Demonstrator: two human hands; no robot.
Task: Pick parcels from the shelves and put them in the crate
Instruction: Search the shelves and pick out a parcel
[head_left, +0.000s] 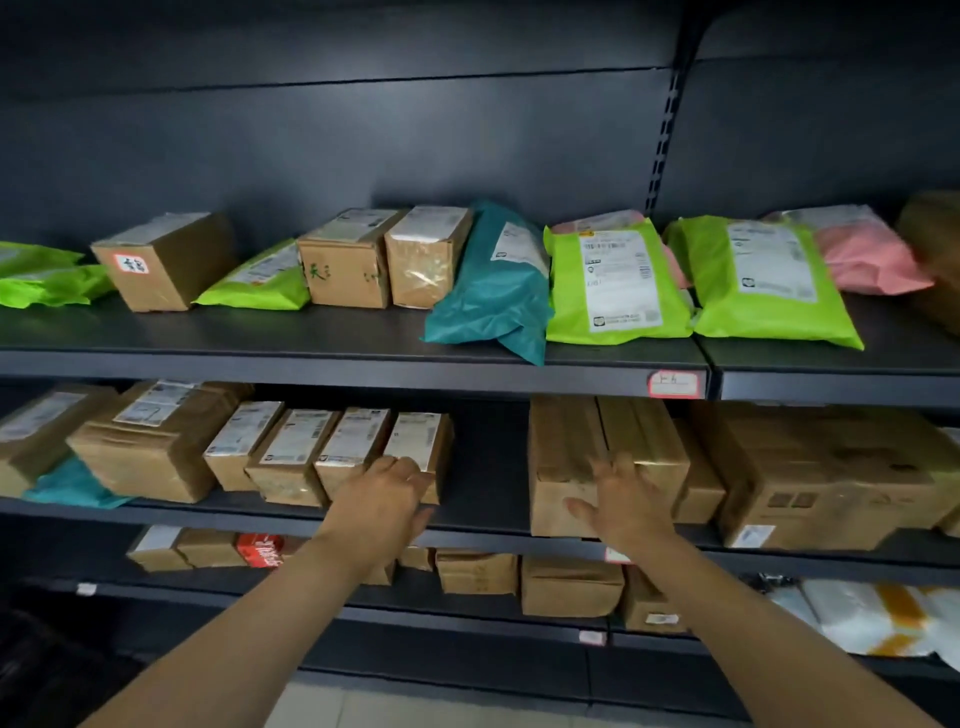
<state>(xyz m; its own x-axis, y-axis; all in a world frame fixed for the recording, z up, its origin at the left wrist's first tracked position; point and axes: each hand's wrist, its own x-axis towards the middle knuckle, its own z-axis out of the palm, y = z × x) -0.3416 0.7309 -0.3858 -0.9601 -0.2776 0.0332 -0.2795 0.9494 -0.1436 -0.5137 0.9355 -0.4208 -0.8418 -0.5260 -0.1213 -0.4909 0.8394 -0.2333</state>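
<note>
Hands reach to the middle shelf (483, 506). Left hand (387, 501), fingers open, touches the small box (418, 441) at 9 o'clock from the gap; right hand (621, 501), fingers spread, lies against the tall box (563, 457) at 3 o'clock. Better grip one box at both sides, then pull it straight out. No crate is visible.

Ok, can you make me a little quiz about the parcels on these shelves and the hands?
1. True or false: the right hand lies on a brown box.
2. Which shelf holds the teal bag: A top, B middle, C bottom?
3. What colour is the bag behind the far-right green bag?

Key: 1 true. 2 A. 3 pink.
</note>
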